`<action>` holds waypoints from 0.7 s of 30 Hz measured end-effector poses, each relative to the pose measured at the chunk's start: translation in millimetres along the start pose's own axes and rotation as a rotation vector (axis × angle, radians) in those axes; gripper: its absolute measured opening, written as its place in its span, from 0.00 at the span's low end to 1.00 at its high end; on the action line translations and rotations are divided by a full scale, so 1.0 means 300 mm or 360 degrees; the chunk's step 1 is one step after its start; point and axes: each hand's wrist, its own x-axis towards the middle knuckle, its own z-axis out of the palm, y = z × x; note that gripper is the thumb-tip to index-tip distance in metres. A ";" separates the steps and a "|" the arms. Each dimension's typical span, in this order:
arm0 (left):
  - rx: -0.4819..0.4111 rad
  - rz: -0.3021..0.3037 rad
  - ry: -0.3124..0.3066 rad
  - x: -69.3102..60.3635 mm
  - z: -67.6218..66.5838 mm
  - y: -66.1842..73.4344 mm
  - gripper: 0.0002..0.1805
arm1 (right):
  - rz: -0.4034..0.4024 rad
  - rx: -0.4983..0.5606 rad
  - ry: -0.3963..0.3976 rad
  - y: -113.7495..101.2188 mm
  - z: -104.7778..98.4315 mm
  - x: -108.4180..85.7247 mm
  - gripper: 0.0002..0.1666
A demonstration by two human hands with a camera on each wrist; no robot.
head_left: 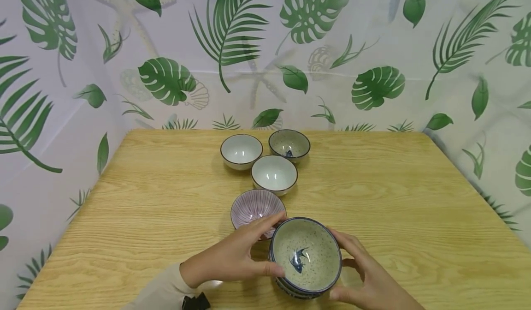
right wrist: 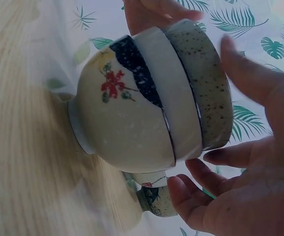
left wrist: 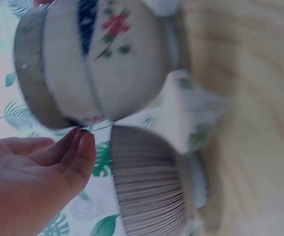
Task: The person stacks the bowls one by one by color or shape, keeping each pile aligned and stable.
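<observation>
A speckled bowl with a blue fish inside (head_left: 317, 250) sits uppermost in a stack of bowls, slightly tilted. Below it are a cream bowl (right wrist: 176, 98) and, at the bottom, a cream bowl with a red flower and dark blue patch (right wrist: 124, 113). My left hand (head_left: 236, 254) holds the speckled bowl from the left, thumb at the near rim and fingers round the far side. On the right, my right hand (head_left: 367, 268) curves its fingers and thumb about the same bowl. A purple-striped bowl (head_left: 253, 206) stands just behind my left hand, partly covered by it.
Beyond the striped bowl stand two white bowls with dark rims (head_left: 274, 174) (head_left: 240, 149) and another speckled bowl (head_left: 289, 141). All rest on a wooden table (head_left: 394, 185), whose far edge meets a leaf-patterned cloth (head_left: 257, 88).
</observation>
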 end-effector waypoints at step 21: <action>0.0045 0.0315 0.0525 0.061 -0.142 0.044 0.21 | 0.0306 0.0496 0.0548 -0.063 -0.095 0.187 0.29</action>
